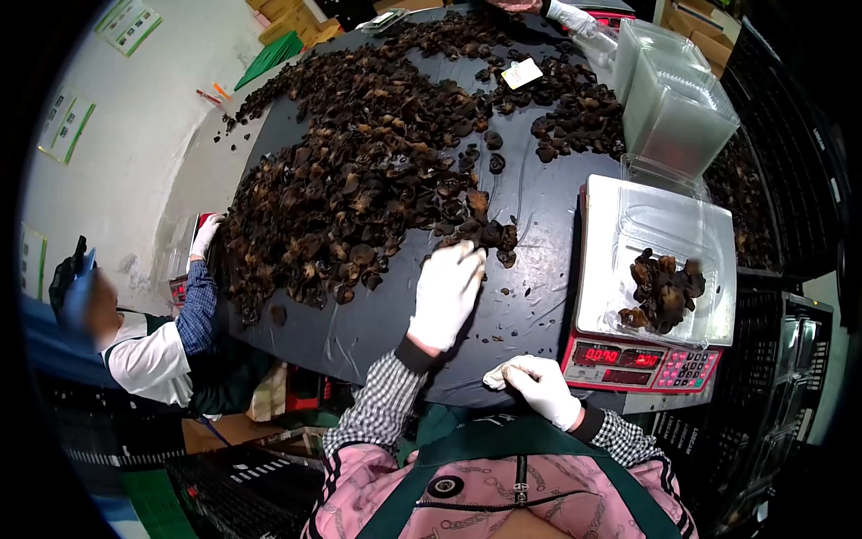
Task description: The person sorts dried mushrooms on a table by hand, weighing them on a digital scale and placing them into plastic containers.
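Observation:
My left hand (449,292), in a white glove, reaches to the near edge of a large pile of dark dried fungus (359,180), its fingertips at some pieces; what they hold, if anything, is hidden. My right hand (541,388), also white-gloved, is at the table's near edge, its fingers curled together beside the scale. On the red-framed scale (602,269) lies an open clear plastic box (664,225) with several fungus pieces (666,292) in its near half. The scale's red display is lit.
Stacked clear boxes (673,108) stand behind the scale. A white card (522,74) lies on fungus. A co-worker (148,359) is at the left, a gloved hand by another scale. Another person's gloved hand (571,16) is at the far edge. Black crates (781,359) stand right.

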